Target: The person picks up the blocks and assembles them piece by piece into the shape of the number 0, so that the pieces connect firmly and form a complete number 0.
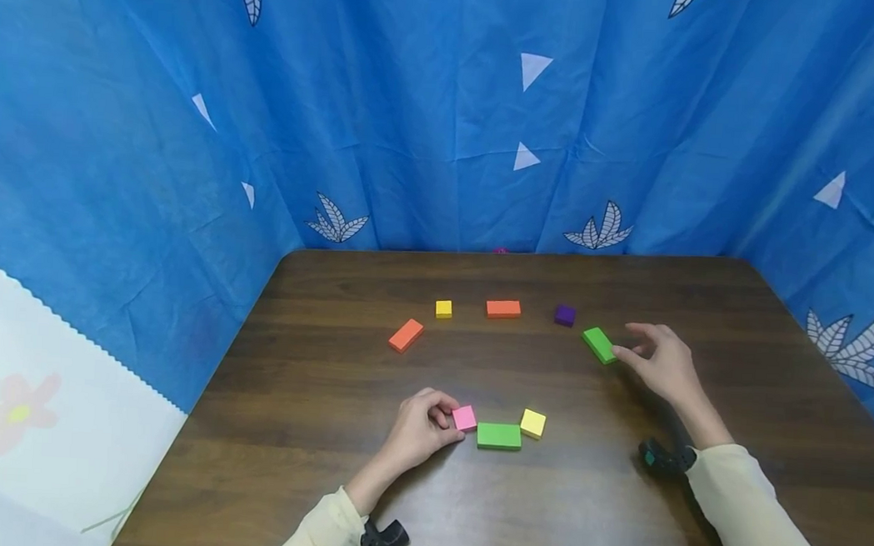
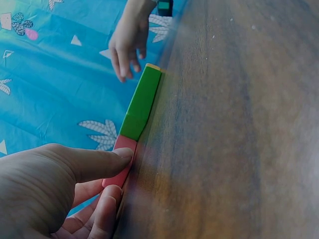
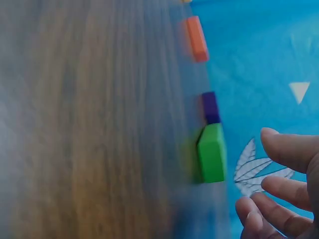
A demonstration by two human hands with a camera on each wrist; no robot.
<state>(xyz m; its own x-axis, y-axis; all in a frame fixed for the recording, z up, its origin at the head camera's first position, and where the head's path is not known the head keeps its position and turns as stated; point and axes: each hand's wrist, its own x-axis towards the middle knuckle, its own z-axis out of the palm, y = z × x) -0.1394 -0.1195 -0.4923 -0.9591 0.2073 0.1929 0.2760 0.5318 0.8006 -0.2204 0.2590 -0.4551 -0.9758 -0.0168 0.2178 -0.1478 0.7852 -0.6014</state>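
My left hand [image 1: 418,429] pinches a small pink block [image 1: 464,418] between thumb and fingers; the left wrist view shows the thumb lying on the pink block [image 2: 120,172]. Right beside it lies a green rectangular block [image 1: 499,435], with a yellow block [image 1: 533,423] at its other end. Over on the right, my right hand [image 1: 660,363] hovers beside a second green block [image 1: 599,346]. In the right wrist view the thumb and fingers stand spread, with a gap to that green block [image 3: 212,154] and nothing held.
Farther back on the wooden table [image 1: 324,400] lie an orange block [image 1: 406,335], a yellow cube [image 1: 444,309], another orange block [image 1: 503,309] and a purple block [image 1: 565,315], spread in an arc. A blue patterned curtain [image 1: 447,115] hangs behind the table's far edge.
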